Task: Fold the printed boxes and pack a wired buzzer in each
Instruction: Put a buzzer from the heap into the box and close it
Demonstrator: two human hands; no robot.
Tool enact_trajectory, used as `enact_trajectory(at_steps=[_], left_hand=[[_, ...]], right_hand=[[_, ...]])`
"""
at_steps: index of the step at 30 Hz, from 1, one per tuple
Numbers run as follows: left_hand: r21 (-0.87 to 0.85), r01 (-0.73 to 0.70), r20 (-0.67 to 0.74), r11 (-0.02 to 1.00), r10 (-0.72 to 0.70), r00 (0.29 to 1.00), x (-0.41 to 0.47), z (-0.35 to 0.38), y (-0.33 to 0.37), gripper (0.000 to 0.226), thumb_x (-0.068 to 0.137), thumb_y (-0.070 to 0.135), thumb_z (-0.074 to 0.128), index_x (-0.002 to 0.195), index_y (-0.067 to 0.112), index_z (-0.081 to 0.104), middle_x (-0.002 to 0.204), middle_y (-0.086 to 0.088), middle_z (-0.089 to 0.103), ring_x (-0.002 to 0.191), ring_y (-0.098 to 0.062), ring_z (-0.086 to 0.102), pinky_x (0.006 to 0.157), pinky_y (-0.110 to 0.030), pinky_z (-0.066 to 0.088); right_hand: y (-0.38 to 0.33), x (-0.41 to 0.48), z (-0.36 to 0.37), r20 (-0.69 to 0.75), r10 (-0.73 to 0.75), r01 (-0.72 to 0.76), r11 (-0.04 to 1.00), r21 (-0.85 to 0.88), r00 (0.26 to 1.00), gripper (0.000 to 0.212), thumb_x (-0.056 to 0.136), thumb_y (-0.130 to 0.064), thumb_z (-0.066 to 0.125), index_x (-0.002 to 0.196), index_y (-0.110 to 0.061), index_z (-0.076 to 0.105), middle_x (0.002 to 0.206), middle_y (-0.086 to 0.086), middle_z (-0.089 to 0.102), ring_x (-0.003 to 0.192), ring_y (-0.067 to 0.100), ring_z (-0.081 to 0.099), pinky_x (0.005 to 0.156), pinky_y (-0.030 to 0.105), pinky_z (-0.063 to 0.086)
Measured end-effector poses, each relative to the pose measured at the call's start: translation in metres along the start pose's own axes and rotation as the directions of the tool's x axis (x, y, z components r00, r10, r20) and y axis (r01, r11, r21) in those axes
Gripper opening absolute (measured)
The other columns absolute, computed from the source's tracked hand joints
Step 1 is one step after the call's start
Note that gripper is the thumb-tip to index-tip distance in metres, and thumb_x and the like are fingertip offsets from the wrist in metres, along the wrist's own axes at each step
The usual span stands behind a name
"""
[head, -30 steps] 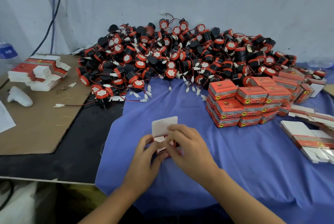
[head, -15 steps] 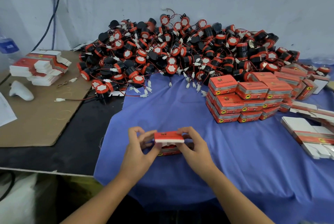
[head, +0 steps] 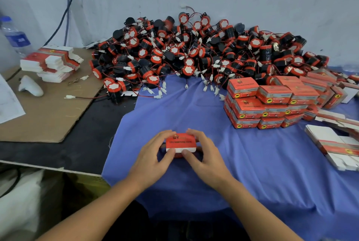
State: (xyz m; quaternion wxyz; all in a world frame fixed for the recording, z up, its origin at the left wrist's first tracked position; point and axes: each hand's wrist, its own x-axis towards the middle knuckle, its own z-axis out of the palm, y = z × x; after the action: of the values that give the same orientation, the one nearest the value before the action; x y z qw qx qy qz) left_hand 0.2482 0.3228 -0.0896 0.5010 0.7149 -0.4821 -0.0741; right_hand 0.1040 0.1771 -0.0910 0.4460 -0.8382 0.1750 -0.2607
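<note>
Both hands gripping one printed box near table's front edge.
Left hand [head: 153,156] and right hand [head: 204,153] curl round printed box [head: 181,142]; long axis left-right, printed top up.

Flat brown cardboard sheet [head: 48,108] covers the left end of the black table [head: 77,149], with a white plastic handheld gadget [head: 31,89] lying on it. Clear blue-labelled water bottle [head: 16,36] sits back-left, and a purple-blue cloth [head: 252,163] drapes over the front edge.

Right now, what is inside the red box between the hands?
Nothing shows. The red box has its lid folded over; the left hand and right hand cover its sides.
</note>
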Motion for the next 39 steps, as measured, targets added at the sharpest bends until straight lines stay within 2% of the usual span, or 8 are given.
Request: enact_trajectory(at_steps=[9,14,21,27,29,32,34,39], left_hand=[[0.098,-0.012,-0.028,0.995,0.014,1.000,-0.005,0.007,-0.003,0.035,0.104,0.041,0.053,0.138,0.040,0.061,0.153,0.015,0.049,0.144,0.006,0.036,0.115,-0.016,0.034],[0.139,-0.015,-0.069,0.990,0.025,0.997,-0.008,0.011,-0.001,0.039,0.102,0.035,0.053,0.141,0.034,0.059,0.153,0.014,0.048,0.146,0.004,0.033,0.119,-0.018,0.030],[0.206,-0.013,-0.054,0.978,0.025,0.998,-0.010,0.013,-0.002,0.041,0.105,0.027,0.055,0.145,0.030,0.057,0.153,0.016,0.048,0.148,0.005,0.029,0.120,-0.021,0.029],[0.241,-0.041,-0.053,0.970,0.056,0.997,-0.012,0.014,0.001,0.041,0.105,0.023,0.054,0.145,0.020,0.057,0.152,0.012,0.051,0.149,0.001,0.031,0.121,-0.025,0.030],[0.201,-0.029,-0.081,0.979,0.046,0.996,-0.010,0.013,0.002,0.037,0.103,0.023,0.057,0.140,0.020,0.063,0.147,0.012,0.055,0.146,0.001,0.036,0.120,-0.024,0.031],[0.168,-0.052,-0.108,0.984,0.070,0.992,-0.009,0.012,-0.001,0.035,0.101,0.020,0.063,0.135,0.020,0.067,0.142,0.010,0.060,0.143,-0.002,0.043,0.117,-0.028,0.038],[0.106,-0.032,-0.113,0.994,0.044,0.993,-0.009,0.011,0.000,0.033,0.100,0.023,0.064,0.133,0.021,0.067,0.141,0.010,0.061,0.141,-0.003,0.046,0.114,-0.035,0.043],[0.135,-0.123,-0.106,0.983,0.138,0.985,-0.011,0.012,0.001,0.013,0.100,0.029,0.064,0.101,0.017,0.069,0.142,0.012,0.058,0.143,-0.004,0.044,0.114,-0.029,0.040]], right_hand=[[-0.002,0.002,-0.001,-0.018,-0.050,0.048,0.994,-0.098,0.999,0.043,0.101,-0.029,0.062,0.129,-0.061,0.057,0.151,-0.027,0.043,0.140,-0.007,0.035,0.110,0.012,0.030],[-0.002,0.000,0.001,-0.013,-0.074,0.072,0.992,-0.108,0.997,0.038,0.103,-0.024,0.059,0.137,-0.039,0.062,0.156,-0.018,0.043,0.141,-0.003,0.036,0.114,0.015,0.029],[-0.005,0.001,0.000,-0.040,-0.088,0.082,0.988,-0.130,0.995,0.039,0.103,-0.016,0.060,0.139,-0.029,0.063,0.154,-0.011,0.047,0.142,-0.001,0.041,0.117,0.022,0.035],[-0.006,0.000,-0.012,0.147,-0.127,0.163,0.949,-0.268,0.981,0.044,0.109,-0.018,0.047,0.153,-0.024,0.046,0.162,-0.010,0.033,0.147,0.001,0.034,0.119,0.017,0.029],[-0.007,0.004,-0.018,0.098,-0.116,0.136,0.960,-0.243,0.988,0.043,0.105,-0.018,0.055,0.147,-0.029,0.053,0.152,-0.014,0.047,0.136,0.003,0.050,0.111,0.016,0.039],[-0.010,0.004,-0.019,-0.017,-0.074,0.071,0.988,-0.134,0.997,0.036,0.101,-0.021,0.063,0.130,-0.042,0.059,0.114,-0.026,0.069,0.084,0.009,0.069,0.074,0.024,0.057],[-0.006,0.001,-0.019,-0.030,-0.147,0.139,0.972,-0.191,0.989,0.024,0.101,-0.022,0.063,0.121,-0.033,0.064,0.121,-0.032,0.063,0.094,0.000,0.067,0.073,0.018,0.054],[0.001,-0.002,-0.028,0.100,-0.222,0.243,0.886,-0.395,0.970,0.017,0.102,-0.022,0.060,0.111,-0.012,0.071,0.146,-0.004,0.059,0.123,0.016,0.062,0.101,0.030,0.051]])
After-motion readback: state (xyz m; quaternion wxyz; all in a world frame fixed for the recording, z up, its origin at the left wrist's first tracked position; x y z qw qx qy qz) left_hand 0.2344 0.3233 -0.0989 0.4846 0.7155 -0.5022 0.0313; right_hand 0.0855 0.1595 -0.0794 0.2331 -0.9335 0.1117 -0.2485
